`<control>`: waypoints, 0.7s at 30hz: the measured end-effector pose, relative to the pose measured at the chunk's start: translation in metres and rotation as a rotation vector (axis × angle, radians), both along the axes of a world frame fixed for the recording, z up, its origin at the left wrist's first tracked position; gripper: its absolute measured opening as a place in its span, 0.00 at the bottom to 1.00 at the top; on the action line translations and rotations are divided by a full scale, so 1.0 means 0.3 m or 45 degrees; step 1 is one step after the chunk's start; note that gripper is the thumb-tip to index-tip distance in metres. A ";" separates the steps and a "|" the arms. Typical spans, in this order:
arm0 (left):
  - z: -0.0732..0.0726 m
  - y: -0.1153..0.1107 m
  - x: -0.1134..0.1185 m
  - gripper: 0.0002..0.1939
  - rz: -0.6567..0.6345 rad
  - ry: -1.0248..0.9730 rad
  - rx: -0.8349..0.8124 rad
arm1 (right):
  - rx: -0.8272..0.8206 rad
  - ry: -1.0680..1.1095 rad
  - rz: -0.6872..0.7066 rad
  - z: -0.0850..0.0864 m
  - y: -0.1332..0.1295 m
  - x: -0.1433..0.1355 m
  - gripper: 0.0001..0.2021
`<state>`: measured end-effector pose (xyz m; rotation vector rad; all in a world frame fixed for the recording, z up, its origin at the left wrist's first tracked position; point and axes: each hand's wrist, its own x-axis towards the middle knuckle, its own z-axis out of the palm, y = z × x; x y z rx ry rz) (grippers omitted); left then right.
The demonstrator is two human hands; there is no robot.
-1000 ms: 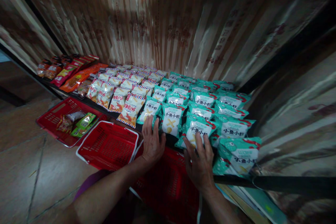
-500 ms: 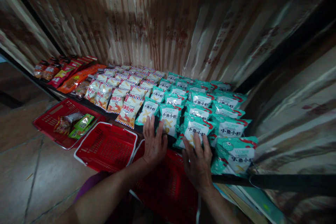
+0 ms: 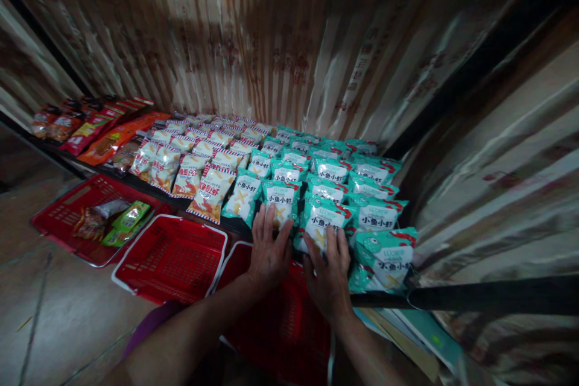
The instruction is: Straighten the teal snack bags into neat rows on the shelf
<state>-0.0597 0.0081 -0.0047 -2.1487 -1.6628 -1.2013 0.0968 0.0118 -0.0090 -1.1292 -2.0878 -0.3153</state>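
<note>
Rows of teal-and-white snack bags stand on a low shelf in front of me. My left hand [image 3: 270, 247] has its fingers spread over the lower part of one front snack bag [image 3: 281, 194]. Beside it, my right hand [image 3: 329, 265] lies with stretched fingers against the front of another teal snack bag [image 3: 323, 217]. Neither hand is wrapped round a bag. Further right stands a separate front teal bag [image 3: 383, 259], and left of my left hand leans a smaller-looking teal bag [image 3: 243, 198].
White-and-orange snack bags [image 3: 210, 193] fill the shelf's middle, with an orange packet [image 3: 120, 137] further left. Red baskets stand below: one [image 3: 58, 217] holding several packets, a middle basket [image 3: 174, 256], and another [image 3: 289, 319] under my hands. A dark shelf edge [image 3: 488, 294] runs right.
My view has shifted a little, so the shelf sits further left. My left hand has moved sideways slightly toward the right along the bags; my right hand stays on its bag.
</note>
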 end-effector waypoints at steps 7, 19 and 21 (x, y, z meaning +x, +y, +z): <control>0.004 0.005 -0.011 0.23 -0.066 -0.045 -0.022 | -0.011 -0.009 -0.036 0.001 0.005 0.007 0.35; 0.016 0.015 -0.029 0.21 -0.125 -0.096 -0.020 | 0.024 -0.024 -0.144 0.002 -0.003 -0.010 0.36; 0.010 0.012 -0.021 0.21 -0.098 -0.069 -0.005 | 0.026 -0.027 -0.151 0.001 -0.003 -0.011 0.36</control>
